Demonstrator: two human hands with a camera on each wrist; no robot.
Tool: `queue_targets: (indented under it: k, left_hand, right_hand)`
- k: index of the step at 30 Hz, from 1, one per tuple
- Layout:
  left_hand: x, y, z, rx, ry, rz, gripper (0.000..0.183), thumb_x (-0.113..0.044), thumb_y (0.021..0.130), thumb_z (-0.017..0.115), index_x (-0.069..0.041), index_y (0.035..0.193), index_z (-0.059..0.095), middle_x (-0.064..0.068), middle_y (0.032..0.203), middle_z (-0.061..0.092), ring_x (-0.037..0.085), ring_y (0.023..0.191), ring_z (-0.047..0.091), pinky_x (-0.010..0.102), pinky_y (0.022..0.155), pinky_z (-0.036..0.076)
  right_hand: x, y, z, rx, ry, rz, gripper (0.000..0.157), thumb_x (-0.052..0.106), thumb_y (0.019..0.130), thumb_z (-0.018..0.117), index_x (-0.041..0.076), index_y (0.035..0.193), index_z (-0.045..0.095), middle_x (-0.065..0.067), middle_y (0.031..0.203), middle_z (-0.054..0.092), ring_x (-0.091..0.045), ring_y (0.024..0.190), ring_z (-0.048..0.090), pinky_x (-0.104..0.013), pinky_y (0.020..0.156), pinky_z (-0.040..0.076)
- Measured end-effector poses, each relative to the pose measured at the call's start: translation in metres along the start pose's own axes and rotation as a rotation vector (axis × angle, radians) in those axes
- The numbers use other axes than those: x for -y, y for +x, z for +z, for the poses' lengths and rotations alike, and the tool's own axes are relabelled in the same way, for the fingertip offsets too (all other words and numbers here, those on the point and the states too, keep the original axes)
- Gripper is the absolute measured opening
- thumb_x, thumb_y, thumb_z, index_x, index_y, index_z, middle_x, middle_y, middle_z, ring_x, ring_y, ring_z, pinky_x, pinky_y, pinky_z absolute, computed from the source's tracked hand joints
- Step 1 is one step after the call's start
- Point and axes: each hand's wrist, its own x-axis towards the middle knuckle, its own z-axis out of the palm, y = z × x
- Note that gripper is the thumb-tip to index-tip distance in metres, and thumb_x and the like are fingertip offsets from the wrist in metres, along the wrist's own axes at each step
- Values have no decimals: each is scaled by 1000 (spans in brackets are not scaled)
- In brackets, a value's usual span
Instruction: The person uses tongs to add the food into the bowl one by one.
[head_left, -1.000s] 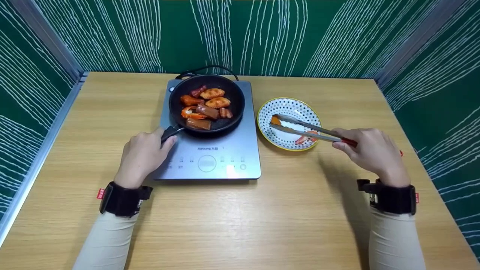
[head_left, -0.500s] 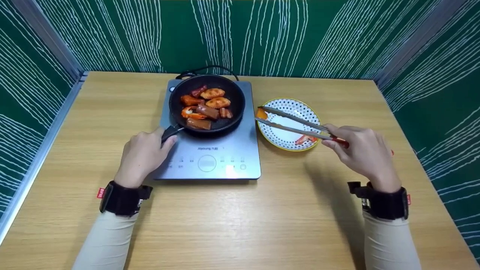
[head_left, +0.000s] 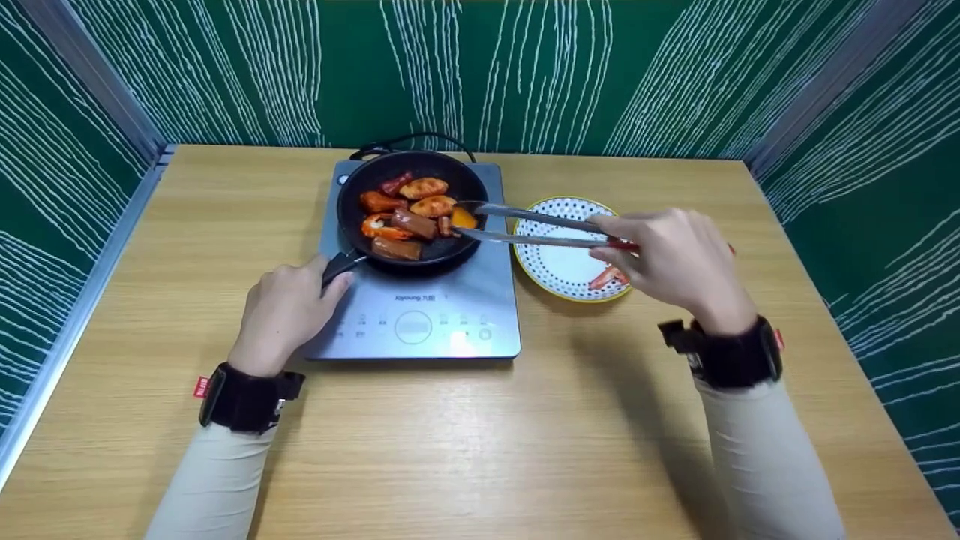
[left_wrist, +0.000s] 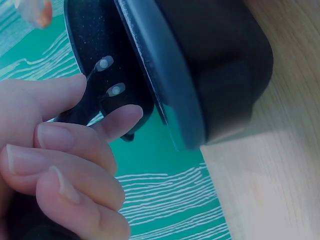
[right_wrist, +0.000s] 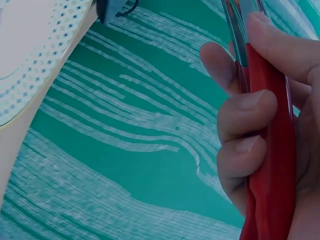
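Note:
My left hand [head_left: 289, 315] grips the black handle [head_left: 343, 268] of a frying pan [head_left: 375, 169] on the induction cooktop [head_left: 450, 300]; in the left wrist view its fingers curl round that handle. My right hand [head_left: 675, 259] holds metal tongs [head_left: 555, 241], fingers wrapped round the red grips [right_wrist: 272, 150]. Between the tongs' tips is an orange piece of food [head_left: 464, 218], over the pan's right side; whether it touches the pan I cannot tell. In the pan lie brown blocks [head_left: 397, 248], a shrimp [head_left: 382, 226], a drumstick [head_left: 381, 202], and golden wing-like pieces [head_left: 424, 188].
Right of the cooktop stands a dotted plate [head_left: 559, 289] with a yellow rim, bearing a red-and-white piece [head_left: 606, 277] partly below my right hand. A black cord [head_left: 427, 135] runs behind the cooktop. Green patterned panels [head_left: 525, 75] enclose the wooden table [head_left: 465, 450].
My right hand has moved left, carrying the orange piece in the tongs from the plate to over the pan. The left hand and pan have stayed put.

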Motion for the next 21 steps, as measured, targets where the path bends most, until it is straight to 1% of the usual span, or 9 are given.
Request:
queue_targets:
  k: [4,6,9,12,16,21]
  left_hand:
    - [1,0,0,-8,-4,3,39,-41,108,61,-2,102,61,10,72,50,29,63,52,36,55,30]
    - [1,0,0,-12,-4,5,39,-40,108,61,-2,103,62,11,72,51,30,63,52,37,56,30]
    - [0,0,0,-10,-5,5,39,-41,108,61,-2,103,62,11,73,51,30,63,52,37,56,31]
    - [-1,0,-1,-7,-7,3,39,-41,108,61,-2,102,62,11,73,51,30,64,53,37,56,31]
    - [-1,1,-1,-4,-14,3,39,-41,108,61,-3,101,61,11,73,52,30,64,53,37,56,31]
    - [1,1,1,-28,-4,20,38,-40,108,61,-3,97,60,9,71,49,29,63,51,37,55,30]
  right_hand:
    - [10,27,-3,109,-49,-25,31,29,95,83,19,124,80,0,80,71,-15,50,43,-32,46,28]
    - [14,40,-5,160,-74,-35,28,30,95,83,21,121,81,2,74,65,-16,51,44,-32,46,30]
    - [20,57,-8,221,-118,-66,18,29,95,83,23,112,80,2,69,58,-18,52,46,-33,48,32]
    - [26,72,-14,286,-162,-93,13,29,96,81,24,108,79,2,67,55,-19,54,47,-33,49,33]
    - [35,90,-21,388,-205,-84,15,30,98,78,20,109,80,1,64,51,-19,54,44,-33,50,32]
    - [43,110,-27,513,-222,-66,12,28,98,76,21,106,81,2,63,45,-17,57,41,-32,52,31]
